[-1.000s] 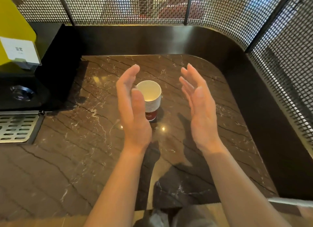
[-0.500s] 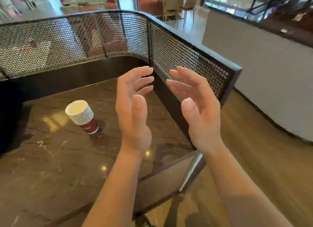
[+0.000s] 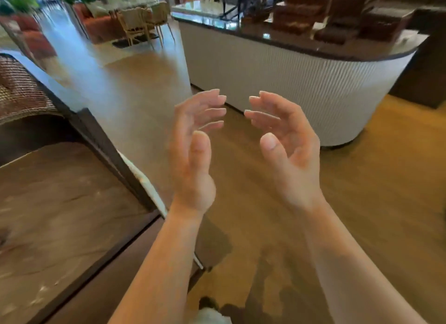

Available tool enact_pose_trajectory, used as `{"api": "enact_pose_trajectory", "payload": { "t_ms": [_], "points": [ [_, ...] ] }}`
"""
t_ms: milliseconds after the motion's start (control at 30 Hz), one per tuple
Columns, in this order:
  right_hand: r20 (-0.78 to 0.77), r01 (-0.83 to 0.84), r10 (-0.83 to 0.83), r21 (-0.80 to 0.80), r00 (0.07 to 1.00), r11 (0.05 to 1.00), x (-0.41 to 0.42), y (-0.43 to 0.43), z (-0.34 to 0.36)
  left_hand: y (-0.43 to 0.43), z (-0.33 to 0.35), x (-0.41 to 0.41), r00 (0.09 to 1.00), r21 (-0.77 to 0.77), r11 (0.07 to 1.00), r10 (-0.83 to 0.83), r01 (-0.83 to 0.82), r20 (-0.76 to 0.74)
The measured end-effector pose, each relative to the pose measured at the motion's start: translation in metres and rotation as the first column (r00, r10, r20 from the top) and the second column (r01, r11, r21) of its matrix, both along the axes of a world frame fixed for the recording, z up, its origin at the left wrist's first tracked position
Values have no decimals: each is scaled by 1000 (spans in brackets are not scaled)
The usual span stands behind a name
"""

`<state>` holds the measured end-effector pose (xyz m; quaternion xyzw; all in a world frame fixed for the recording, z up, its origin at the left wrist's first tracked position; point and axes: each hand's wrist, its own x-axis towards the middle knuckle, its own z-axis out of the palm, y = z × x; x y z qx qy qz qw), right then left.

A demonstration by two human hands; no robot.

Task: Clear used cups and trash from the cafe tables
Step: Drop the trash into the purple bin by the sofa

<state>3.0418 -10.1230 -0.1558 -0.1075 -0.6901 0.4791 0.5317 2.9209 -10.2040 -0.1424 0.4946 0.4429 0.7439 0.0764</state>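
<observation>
Head camera footage does not let the place of the cups or trash be told: none can be made out between or near the fingers, and nothing is held. Two hands are raised in mid-frame with palms turned toward each other. The left hand [image 3: 193, 154] is held with its fingers [image 3: 212, 111] loosely curved and slightly spread, thumb upright. The right hand [image 3: 287, 149] is held likewise, its fingers [image 3: 263, 117] gently bent and parted; the fingertips of the two hands are near each other but apart. Two bare forearms are seen below them, cut off by the lower edge.

One brown marbled table [image 3: 60, 203] is seen at the left, cut off by the frame and blurred. It is bordered by a dark frame and one mesh screen [image 3: 21, 91], of which only a corner is shown. A wooden floor [image 3: 362, 203] lies under the hands. One curved counter [image 3: 289, 82] with a ribbed white front is seen beyond; the brown blocks [image 3: 337, 17] stacked on it are too blurred to be counted or named. Pale chairs [image 3: 137, 24], at least two, are seen far back.
</observation>
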Motion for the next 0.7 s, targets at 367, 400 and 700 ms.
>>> {"api": "enact_pose_trajectory", "payload": {
  "t_ms": [367, 400, 700],
  "points": [
    [80, 114, -119, 64, 990, 991, 12, 157, -17, 167, -30, -12, 994, 79, 992, -105, 102, 35],
    [97, 111, -119, 78, 988, 991, 5, 174, -17, 185, -30, -20, 994, 88, 992, -98, 94, 49],
    [107, 44, -57, 122, 993, 991, -76, 305, 14, 305, -4, -100, 995, 115, 992, -56, 46, 80]
  ]
}}
